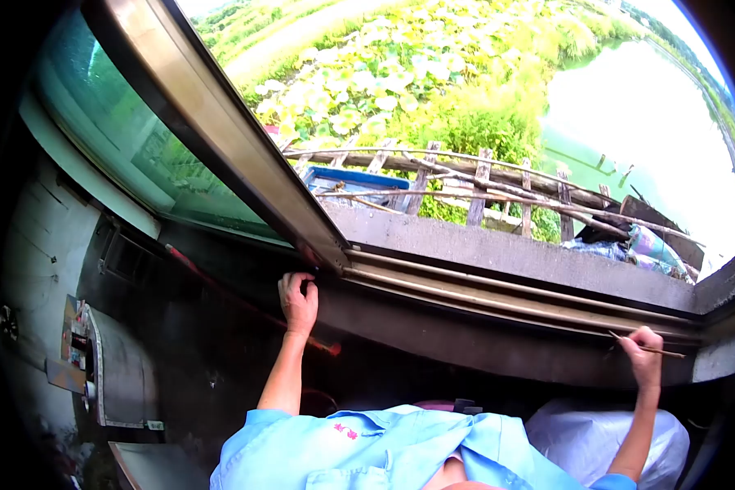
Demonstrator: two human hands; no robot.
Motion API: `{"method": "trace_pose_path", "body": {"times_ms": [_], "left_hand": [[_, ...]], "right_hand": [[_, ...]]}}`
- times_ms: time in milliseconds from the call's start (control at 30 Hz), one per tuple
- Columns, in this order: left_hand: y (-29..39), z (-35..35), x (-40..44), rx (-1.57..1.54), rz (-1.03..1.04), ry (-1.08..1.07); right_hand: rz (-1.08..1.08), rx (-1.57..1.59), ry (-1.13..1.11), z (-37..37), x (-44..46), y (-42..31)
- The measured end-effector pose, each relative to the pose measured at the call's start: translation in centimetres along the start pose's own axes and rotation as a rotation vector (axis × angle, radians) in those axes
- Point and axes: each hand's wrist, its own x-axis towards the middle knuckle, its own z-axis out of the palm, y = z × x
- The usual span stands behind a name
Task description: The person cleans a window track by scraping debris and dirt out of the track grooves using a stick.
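My right hand (pixel 647 347) is closed around a thin brown stick (pixel 672 354) at the right end of the window sill. Its pointed end reaches left, close to the metal window track (pixel 498 296); whether it touches the track I cannot tell. My left hand (pixel 299 300) rests at the dark inner sill (pixel 433 320), just below the foot of the brownish metal window frame (pixel 245 139). Those fingers are curled together, and anything between them is hidden or too small to name.
Greenish sliding glass (pixel 122 139) stands at the left. Outside lie a concrete ledge (pixel 498 253), a wooden stick fence (pixel 478 188), a blue container (pixel 359 181), plants and water. White plastic sheeting (pixel 604 433) is beside my right arm. A red-ended rod (pixel 253 302) shows below the window.
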Motion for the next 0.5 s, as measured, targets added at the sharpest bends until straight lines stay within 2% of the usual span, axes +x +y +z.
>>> {"method": "trace_pose_path", "body": {"times_ms": [33,167,200,233,333,467,500], "left_hand": [[-0.3,0.0,0.3,-0.005,-0.016,-0.023],[-0.7,-0.9,1.4,-0.038,-0.071,-0.087],[-0.9,-0.9,1.4,-0.056,-0.080,-0.095],[-0.6,-1.2,1.6,-0.035,-0.030,-0.106],[-0.2,-0.5,1.0,0.060,0.016,-0.017],[-0.1,-0.7,0.9,0.132,0.052,0.008],[-0.1,-0.7,0.9,0.131,0.048,-0.005]], "right_hand": [[-0.012,0.022,-0.028,1.8,0.2,-1.4],[-0.286,0.031,-0.147,6.3,2.9,-7.3],[-0.291,0.062,-0.175,7.8,3.2,-8.5],[-0.343,0.081,-0.182,9.7,3.4,-9.4],[-0.567,-0.003,-0.241,14.3,4.2,-14.3],[-0.708,-0.009,-0.245,21.6,5.0,-20.3],[-0.750,0.034,-0.168,23.4,5.1,-21.4]]}}
